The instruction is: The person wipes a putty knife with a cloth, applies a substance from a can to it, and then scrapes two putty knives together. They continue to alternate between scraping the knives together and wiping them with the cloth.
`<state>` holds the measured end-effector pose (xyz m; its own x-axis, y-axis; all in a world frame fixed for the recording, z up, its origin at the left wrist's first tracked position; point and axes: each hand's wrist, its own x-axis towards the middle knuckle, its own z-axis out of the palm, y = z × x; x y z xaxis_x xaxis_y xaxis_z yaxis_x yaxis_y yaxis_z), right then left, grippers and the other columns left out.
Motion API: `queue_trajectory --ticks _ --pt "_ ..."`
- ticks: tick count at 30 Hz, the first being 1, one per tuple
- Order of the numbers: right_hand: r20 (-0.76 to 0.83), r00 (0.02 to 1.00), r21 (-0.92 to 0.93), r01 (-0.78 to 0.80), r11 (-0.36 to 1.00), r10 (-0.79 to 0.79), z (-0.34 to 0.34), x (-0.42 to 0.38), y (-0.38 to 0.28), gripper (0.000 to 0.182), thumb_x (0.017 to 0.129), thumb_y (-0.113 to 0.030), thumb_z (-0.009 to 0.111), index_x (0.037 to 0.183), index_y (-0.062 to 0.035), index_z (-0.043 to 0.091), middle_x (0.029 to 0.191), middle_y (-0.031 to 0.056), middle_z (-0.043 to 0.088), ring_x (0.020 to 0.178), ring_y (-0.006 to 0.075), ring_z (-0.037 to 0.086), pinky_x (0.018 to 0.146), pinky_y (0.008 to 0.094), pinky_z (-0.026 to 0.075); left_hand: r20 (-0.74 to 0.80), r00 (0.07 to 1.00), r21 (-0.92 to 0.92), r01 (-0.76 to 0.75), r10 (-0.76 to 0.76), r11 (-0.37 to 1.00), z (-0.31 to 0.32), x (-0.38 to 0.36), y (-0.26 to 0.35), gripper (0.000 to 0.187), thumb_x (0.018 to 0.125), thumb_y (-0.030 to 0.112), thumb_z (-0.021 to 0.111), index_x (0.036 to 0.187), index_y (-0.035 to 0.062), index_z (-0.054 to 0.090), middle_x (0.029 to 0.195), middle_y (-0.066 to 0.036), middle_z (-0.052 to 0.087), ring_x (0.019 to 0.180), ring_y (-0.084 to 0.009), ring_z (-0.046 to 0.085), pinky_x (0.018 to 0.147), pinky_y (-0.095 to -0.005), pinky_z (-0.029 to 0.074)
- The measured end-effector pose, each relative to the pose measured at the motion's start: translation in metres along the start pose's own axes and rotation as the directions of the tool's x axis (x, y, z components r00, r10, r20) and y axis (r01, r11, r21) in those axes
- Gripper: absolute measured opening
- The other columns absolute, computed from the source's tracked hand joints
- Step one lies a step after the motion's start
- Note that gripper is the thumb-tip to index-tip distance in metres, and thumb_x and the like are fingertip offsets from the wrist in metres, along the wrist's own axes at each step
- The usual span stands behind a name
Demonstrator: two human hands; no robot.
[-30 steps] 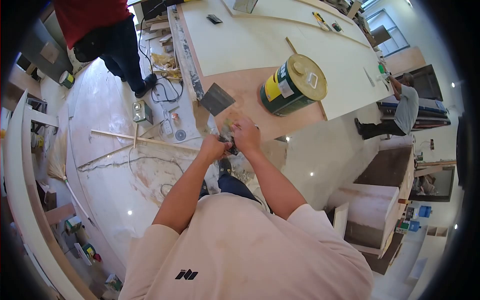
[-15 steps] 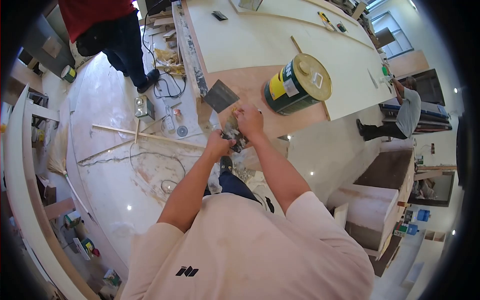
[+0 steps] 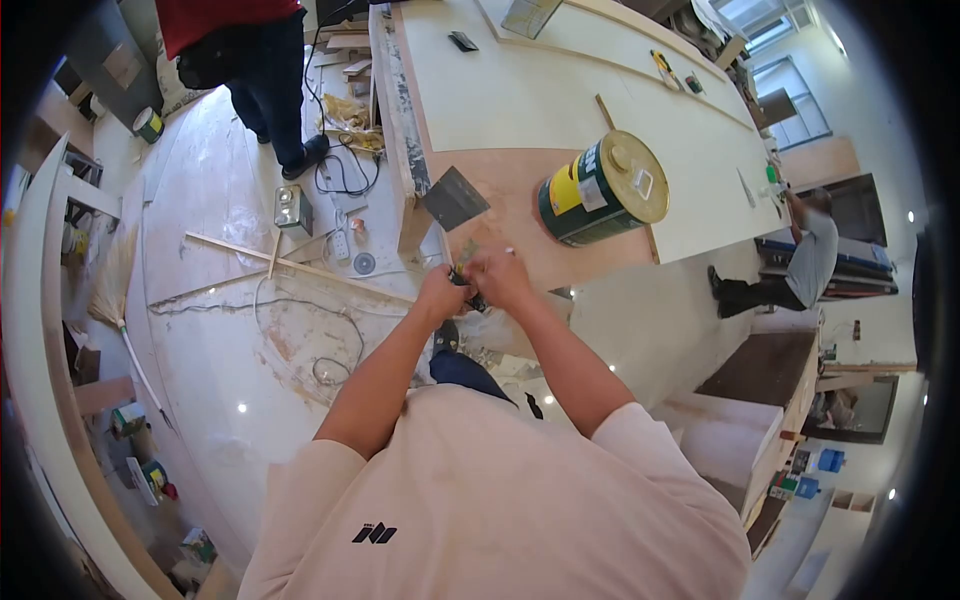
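Observation:
Close together at the table's near corner, my left hand (image 3: pixel 443 294) and my right hand (image 3: pixel 501 276) are both closed around a small dark piece with yellow and pale smears (image 3: pixel 461 274). Fingers cover most of it, and I cannot tell its kind. Just beyond my hands, a dark square scraper blade (image 3: pixel 457 198) lies over the table edge. To the right of it, a large green and yellow metal can (image 3: pixel 602 188) with a gold-coloured lid stands on the brown part of the table (image 3: pixel 500 165).
A person in dark trousers (image 3: pixel 268 100) stands at the upper left near a black cable (image 3: pixel 345 188). Another person in a grey shirt (image 3: pixel 813 255) works at the table's far right end. A small metal tin (image 3: pixel 293 210) and crossed wooden strips (image 3: pixel 300 268) are on the floor.
My hands have drawn closer together, and the dark smeared piece shows much less between them than before. The whole view has shifted slightly.

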<state>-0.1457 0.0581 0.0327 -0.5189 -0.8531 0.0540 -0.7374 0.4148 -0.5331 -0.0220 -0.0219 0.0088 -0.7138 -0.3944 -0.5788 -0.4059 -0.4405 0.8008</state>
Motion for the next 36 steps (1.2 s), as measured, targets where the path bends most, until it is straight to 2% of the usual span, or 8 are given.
queue_trajectory --ticks 2,5,8,14,20,26,29,36 --pt "0.086 0.994 0.005 0.066 0.998 -0.067 -0.003 -0.011 -0.004 0.008 0.077 -0.019 0.067 0.077 -0.0101 0.067 0.086 0.0123 0.064 0.081 0.0355 0.063 0.072 0.0485 0.047 -0.03 0.998 0.027 -0.048 0.048 0.998 0.001 0.007 -0.013 0.032 0.078 0.004 0.074 0.102 -0.0047 0.055 0.081 -0.015 0.065 0.06 -0.0215 0.066 0.047 -0.0333 0.054" --pt "-0.075 0.994 -0.061 0.076 0.995 -0.08 0.007 0.01 -0.015 0.01 0.076 -0.019 0.068 0.078 -0.0092 0.068 0.088 0.0129 0.064 0.083 0.0356 0.063 0.072 0.0453 0.049 -0.04 0.997 0.037 -0.072 0.073 0.997 -0.001 0.013 -0.02 0.032 0.077 0.005 0.075 0.099 -0.0058 0.055 0.078 -0.016 0.065 0.059 -0.0228 0.066 0.045 -0.0346 0.053" --pt "-0.1 0.993 0.022 -0.054 0.998 0.056 0.008 0.022 -0.026 0.013 0.079 -0.018 0.067 0.085 -0.007 0.068 0.092 0.0142 0.065 0.086 0.0365 0.063 0.074 0.0449 0.049 -0.05 0.997 0.032 -0.054 0.056 0.998 0.001 0.008 -0.014 0.027 0.079 0.005 0.073 0.099 -0.0036 0.056 0.079 -0.014 0.066 0.06 -0.0211 0.066 0.048 -0.0335 0.053" --pt "-0.035 0.998 -0.025 -0.053 0.998 0.052 0.004 -0.019 -0.015 0.014 0.081 -0.02 0.066 0.086 -0.0069 0.066 0.089 0.0153 0.065 0.084 0.0381 0.063 0.073 0.0482 0.048 -0.045 0.998 0.028 -0.032 0.033 0.999 0.001 0.004 -0.007 0.028 0.081 0.004 0.073 0.101 -0.0032 0.055 0.078 -0.014 0.065 0.058 -0.0199 0.064 0.047 -0.0329 0.052" --pt "-0.149 0.965 0.011 -0.218 0.976 0.218 0.01 0.028 -0.017 0.016 0.081 -0.021 0.066 0.085 -0.0054 0.068 0.091 0.0184 0.066 0.087 0.0384 0.063 0.075 0.0463 0.049 -0.025 1.0 0.063 -0.01 0.011 0.998 0.0 0.009 -0.018 0.037 0.08 0.007 0.073 0.108 -0.0047 0.054 0.078 -0.014 0.065 0.057 -0.0202 0.063 0.047 -0.0326 0.051" --pt "-0.093 0.973 -0.011 -0.214 0.977 0.212 0.012 -0.02 -0.018 0.017 0.081 -0.022 0.067 0.084 -0.0056 0.067 0.091 0.0178 0.066 0.087 0.0386 0.064 0.075 0.0462 0.049 -0.038 0.999 0.095 -0.024 0.028 0.995 0.0 0.01 -0.012 0.043 0.082 0.01 0.073 0.115 -0.0066 0.051 0.078 -0.014 0.065 0.058 -0.0207 0.065 0.047 -0.0333 0.052" --pt "-0.221 0.955 -0.021 -0.207 0.978 0.197 0.021 0.016 -0.016 0.017 0.08 -0.022 0.068 0.085 -0.0058 0.067 0.092 0.0174 0.066 0.088 0.038 0.064 0.076 0.0458 0.049 -0.039 0.999 0.126 -0.032 0.037 0.992 -0.002 0.004 0.0 0.045 0.081 0.01 0.073 0.117 -0.0064 0.05 0.08 -0.015 0.065 0.06 -0.0211 0.066 0.049 -0.0344 0.054" --pt "-0.085 0.97 0.015 -0.225 0.974 0.226 0.011 -0.014 -0.011 0.016 0.078 -0.021 0.07 0.084 -0.0054 0.069 0.09 0.0184 0.067 0.087 0.0378 0.065 0.077 0.0452 0.05 -0.063 0.998 0.044 0.007 -0.004 0.999 0.003 0.007 -0.006 0.037 0.078 0.005 0.075 0.105 -0.0088 0.053 0.082 -0.019 0.065 0.062 -0.0259 0.066 0.046 -0.0376 0.052"
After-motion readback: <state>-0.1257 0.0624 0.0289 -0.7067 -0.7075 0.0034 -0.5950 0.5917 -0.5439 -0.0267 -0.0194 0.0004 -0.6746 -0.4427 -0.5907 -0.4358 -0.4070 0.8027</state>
